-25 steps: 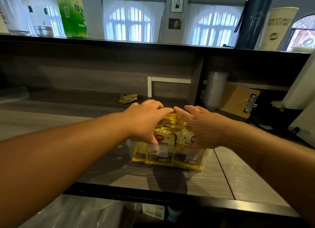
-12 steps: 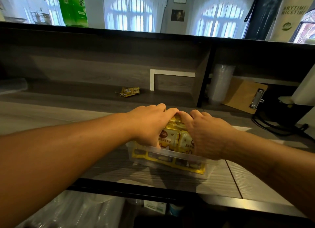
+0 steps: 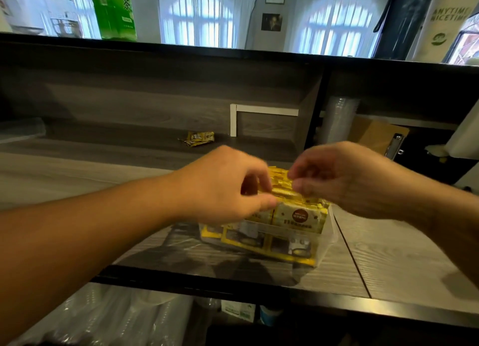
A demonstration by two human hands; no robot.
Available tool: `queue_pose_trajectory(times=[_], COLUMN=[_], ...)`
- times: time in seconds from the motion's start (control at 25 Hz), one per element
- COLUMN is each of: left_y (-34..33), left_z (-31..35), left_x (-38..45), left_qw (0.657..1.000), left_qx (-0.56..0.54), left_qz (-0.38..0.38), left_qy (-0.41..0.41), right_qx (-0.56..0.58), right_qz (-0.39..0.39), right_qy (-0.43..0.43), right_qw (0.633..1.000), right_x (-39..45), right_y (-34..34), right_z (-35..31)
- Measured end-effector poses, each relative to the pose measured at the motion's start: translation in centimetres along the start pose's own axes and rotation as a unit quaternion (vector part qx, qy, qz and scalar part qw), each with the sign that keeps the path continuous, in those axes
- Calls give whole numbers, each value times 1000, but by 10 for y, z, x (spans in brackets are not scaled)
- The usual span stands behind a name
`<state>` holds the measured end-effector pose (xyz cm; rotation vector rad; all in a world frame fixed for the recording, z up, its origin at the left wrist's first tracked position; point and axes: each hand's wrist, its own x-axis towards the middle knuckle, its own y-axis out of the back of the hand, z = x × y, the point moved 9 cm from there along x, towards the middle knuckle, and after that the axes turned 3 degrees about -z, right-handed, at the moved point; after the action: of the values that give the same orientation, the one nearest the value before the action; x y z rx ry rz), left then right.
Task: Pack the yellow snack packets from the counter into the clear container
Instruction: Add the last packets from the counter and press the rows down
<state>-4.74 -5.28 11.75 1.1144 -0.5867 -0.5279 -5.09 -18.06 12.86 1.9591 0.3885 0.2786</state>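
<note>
Glossy yellow snack packets (image 3: 298, 216) heaped in clear container (image 3: 328, 244), left hand (image 3: 223, 187) pinching one, right hand (image 3: 344, 180) grip unclear

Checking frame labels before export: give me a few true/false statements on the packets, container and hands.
1. The clear container holds yellow packets piled above its rim. True.
2. A loose packet lies on the counter behind the hands. True.
3. The container is empty. False: it is full of yellow packets.
4. The left hand rests flat on the counter, away from the container. False: it is over the container with fingers curled at the top packets.
5. The right hand is over the packets. True.
6. The green bottle stands inside the container. False: it stands on the upper ledge.
</note>
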Motion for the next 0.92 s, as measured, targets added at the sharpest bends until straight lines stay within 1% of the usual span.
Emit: queue_pose_trajectory(times=[0.12,0.16,0.24,0.32,0.36,0.44,0.56,0.68,0.76,0.84,0.92], left_y=[-35,-45,-64,-77,-80,-78,-77,-73,-55,-22,17], left_z=[2,-1,-8,-14,-17,-20,-22,-18,-16,-22,-48], left_x=[-7,-4,2,4,5,4,3,3,3,-1,-5], left_qw=[989,982,969,956,952,950,950,961,978,991,986], left_qx=[90,113,123,130,139,145,124,96,47,-48,-139], left_qz=[-117,-148,-209,-257,-266,-269,-274,-247,-196,-109,29], left_qy=[10,21,46,60,62,65,79,75,62,68,85], right_qx=[-17,-35,-85,-126,-140,-152,-149,-138,-67,16,70], right_qz=[-170,-207,-255,-277,-281,-278,-278,-267,-264,-240,-163], right_qy=[-3,-5,-4,-3,-6,-11,-11,-2,-12,-7,10], right_qw=[985,978,963,952,950,948,949,954,962,971,984], right_x=[-10,-9,-6,-2,-1,1,3,3,1,6,25], right_y=[-47,-60,-79,-89,-92,-94,-96,-84,-69,-49,-25], right_z=[-2,0,3,3,4,5,7,1,-7,-20,-33])
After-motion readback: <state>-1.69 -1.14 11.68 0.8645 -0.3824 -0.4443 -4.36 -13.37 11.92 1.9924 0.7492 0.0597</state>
